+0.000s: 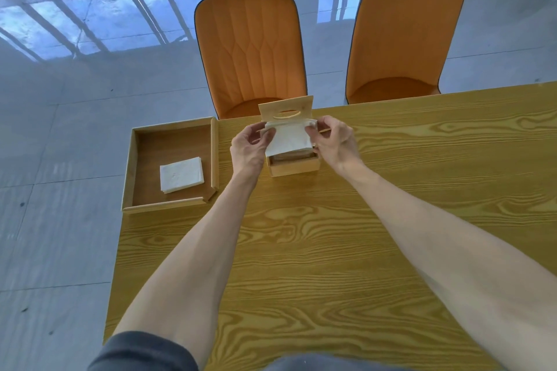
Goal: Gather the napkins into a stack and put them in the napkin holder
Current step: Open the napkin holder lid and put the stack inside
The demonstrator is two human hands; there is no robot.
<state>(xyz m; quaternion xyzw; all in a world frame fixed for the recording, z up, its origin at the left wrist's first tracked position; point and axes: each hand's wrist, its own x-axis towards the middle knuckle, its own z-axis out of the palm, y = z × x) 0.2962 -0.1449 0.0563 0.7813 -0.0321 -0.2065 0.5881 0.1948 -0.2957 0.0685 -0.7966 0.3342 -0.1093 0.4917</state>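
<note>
A stack of white napkins (290, 138) hangs over the wooden napkin holder (294, 166), tilted, its lower edge at the holder's open top. My left hand (249, 147) pinches the stack's left edge and my right hand (333, 141) pinches its right edge. The holder's lid (286, 108), with an oval slot, stands upright behind the napkins. A second small stack of white napkins (181, 174) lies flat in the wooden tray (137, 141) to the left.
The holder and tray sit near the far left end of a yellow wood-grain table (331, 235). Two orange chairs (251, 48) (407, 30) stand behind the table's far edge. Grey tiled floor lies to the left.
</note>
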